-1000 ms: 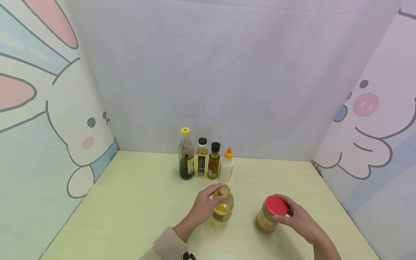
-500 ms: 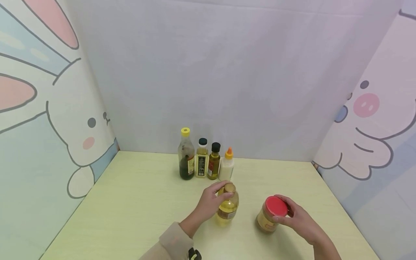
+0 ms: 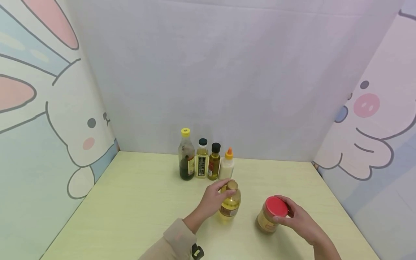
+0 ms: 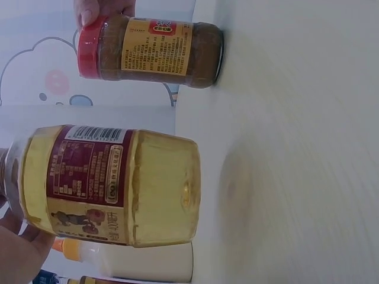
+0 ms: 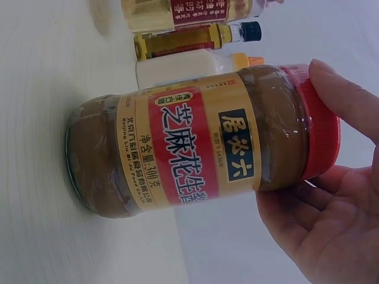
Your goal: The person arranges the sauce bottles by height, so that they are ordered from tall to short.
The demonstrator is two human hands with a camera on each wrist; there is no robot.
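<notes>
My left hand grips a clear plastic bottle of yellow cooking oil round its neck, just under the gold cap. In the left wrist view a gap shows between the bottle's base and the table, with a blurred shadow below. To the right, my right hand holds a sesame peanut butter jar at its red lid, thumb on one side and fingers on the other. The jar is brown with a yellow and red label, and its base is at the tabletop.
Along the back stand a dark sauce bottle with a yellow cap, a pale oil bottle, a small black-capped oil bottle and a white squeeze bottle. Cloth walls surround the pale yellow table.
My left hand has carried the oil bottle to the right and slightly toward the back, closer to the squeeze bottle. My right hand and the jar stay in place.
</notes>
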